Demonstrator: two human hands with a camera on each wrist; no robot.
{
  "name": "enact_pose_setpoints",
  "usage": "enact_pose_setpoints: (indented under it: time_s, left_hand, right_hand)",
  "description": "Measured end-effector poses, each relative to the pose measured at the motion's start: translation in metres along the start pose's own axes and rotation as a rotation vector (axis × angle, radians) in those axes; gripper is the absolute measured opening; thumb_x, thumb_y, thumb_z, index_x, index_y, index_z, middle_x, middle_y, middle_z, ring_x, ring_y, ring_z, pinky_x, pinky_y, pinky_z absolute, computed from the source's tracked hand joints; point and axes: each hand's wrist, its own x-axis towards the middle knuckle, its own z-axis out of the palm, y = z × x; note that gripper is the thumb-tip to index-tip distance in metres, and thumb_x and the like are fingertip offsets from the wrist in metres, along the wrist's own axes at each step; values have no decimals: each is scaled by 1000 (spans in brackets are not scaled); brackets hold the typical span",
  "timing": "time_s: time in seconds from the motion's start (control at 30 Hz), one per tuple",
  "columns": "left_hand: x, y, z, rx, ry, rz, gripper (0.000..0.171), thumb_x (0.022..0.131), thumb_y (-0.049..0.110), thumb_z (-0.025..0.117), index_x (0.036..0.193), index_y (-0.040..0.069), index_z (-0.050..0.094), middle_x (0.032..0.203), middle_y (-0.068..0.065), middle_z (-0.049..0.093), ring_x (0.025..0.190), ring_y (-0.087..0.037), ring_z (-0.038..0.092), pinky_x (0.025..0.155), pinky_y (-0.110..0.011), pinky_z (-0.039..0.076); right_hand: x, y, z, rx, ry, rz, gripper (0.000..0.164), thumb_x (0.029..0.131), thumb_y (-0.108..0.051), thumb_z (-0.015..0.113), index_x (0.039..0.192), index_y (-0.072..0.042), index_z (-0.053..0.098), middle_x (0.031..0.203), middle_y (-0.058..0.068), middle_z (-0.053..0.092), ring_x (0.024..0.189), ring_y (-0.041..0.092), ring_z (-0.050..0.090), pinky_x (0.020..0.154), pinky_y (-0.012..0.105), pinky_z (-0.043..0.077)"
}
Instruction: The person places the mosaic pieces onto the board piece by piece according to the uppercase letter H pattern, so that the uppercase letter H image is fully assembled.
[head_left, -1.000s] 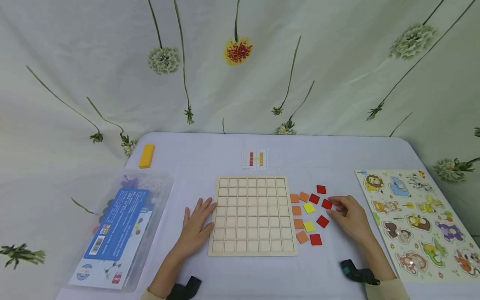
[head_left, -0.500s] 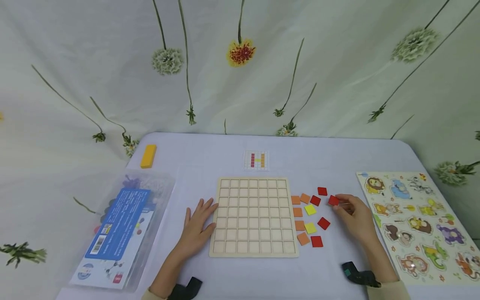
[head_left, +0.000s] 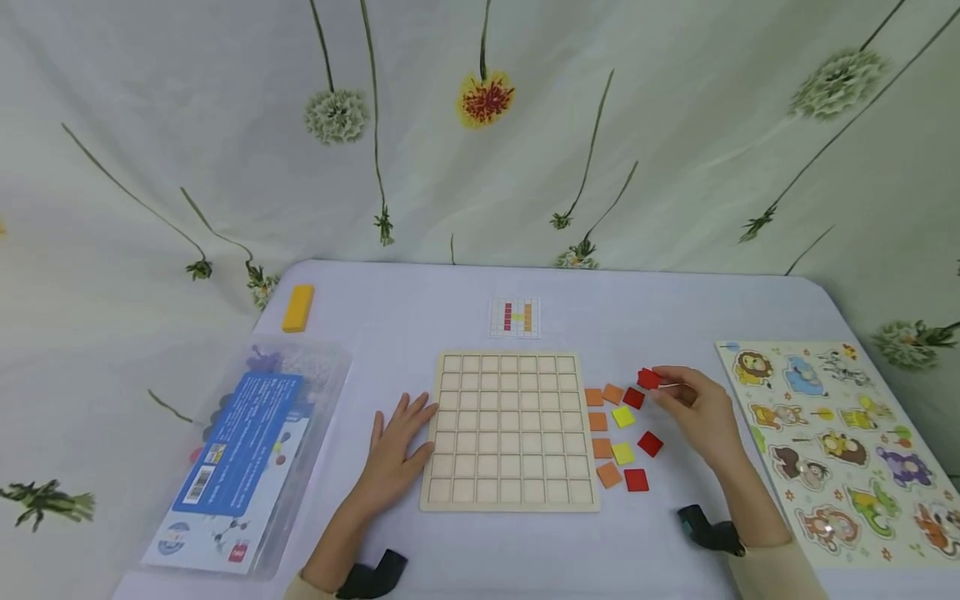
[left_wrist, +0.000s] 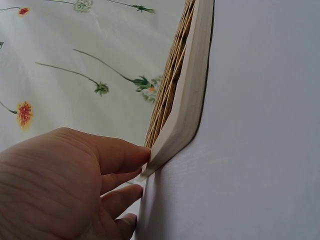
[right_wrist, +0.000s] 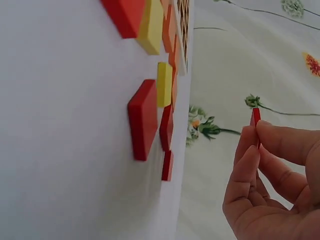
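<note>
Between thumb and fingertips, my right hand [head_left: 697, 412] pinches a red square tile [right_wrist: 255, 117], raised off the table. In the head view the held tile overlaps another red tile, which is mostly hidden. Below and left of that hand lie loose red tiles [head_left: 650, 443], yellow tiles [head_left: 623, 417] and orange tiles [head_left: 602, 448]. My left hand [head_left: 393, 454] lies spread on the cloth, its fingertips touching the left edge of a wooden grid board [head_left: 510, 507]. The left wrist view has the thumb against the side of the board [left_wrist: 187, 110]. All the board's visible cells are bare.
A small card [head_left: 515, 318] with a coloured grid pattern lies behind the board. To the left are a clear plastic case [head_left: 258, 467] with a blue label and a yellow block [head_left: 298, 308]. An animal puzzle board [head_left: 840, 450] covers the right side.
My right hand has lifted the red tile from the table, first drawing it right, then carrying it up and left over another red tile. The left hand stays at the board's edge.
</note>
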Motion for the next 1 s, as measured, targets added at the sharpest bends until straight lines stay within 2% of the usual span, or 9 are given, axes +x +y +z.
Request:
enact_pose_setpoints:
  time_s: [0.17, 0.33, 0.57, 0.77, 1.0]
  left_hand:
    - [0, -1, -1, -5, 1, 4, 53, 90, 5, 59, 142, 3, 49, 155, -19, 36, 149, -43, 15, 114, -65, -7]
    - [0, -2, -1, 2, 4, 2, 53, 90, 5, 59, 142, 3, 48, 155, -18, 36, 149, -42, 16, 115, -65, -7]
    - [1, 0, 0, -1, 1, 1, 53, 89, 4, 60, 141, 2, 49, 155, -19, 37, 149, -43, 16, 114, -66, -7]
    - [1, 1, 0, -3, 4, -1, 53, 89, 3, 60, 141, 2, 50, 155, -19, 37, 149, -43, 16, 114, -66, -7]
    - [0, -1, 0, 5, 16, 9, 53, 89, 3, 61, 141, 2, 50, 154, -19, 38, 148, -44, 17, 114, -66, -5]
  right_hand:
    - [14, -25, 13, 10, -102, -53, 33, 90, -9, 68, 123, -5, 64, 107, 14, 66, 85, 21, 62, 62, 29, 56]
    - [29, -54, 34, 77, -249, -136, 32, 89, -6, 68, 121, -1, 64, 109, 20, 66, 85, 27, 67, 62, 26, 54]
    - [39, -88, 73, 60, -379, -233, 28, 88, -5, 67, 116, 1, 67, 111, 17, 66, 89, 26, 68, 72, 29, 54]
    - [47, -108, 103, 1, -481, -255, 25, 85, -3, 67, 110, 0, 70, 108, 15, 65, 85, 22, 65, 72, 29, 53]
    - [54, -119, 129, -85, -571, -267, 21, 83, 0, 71, 104, 0, 71, 96, 10, 66, 85, 18, 61, 75, 28, 51]
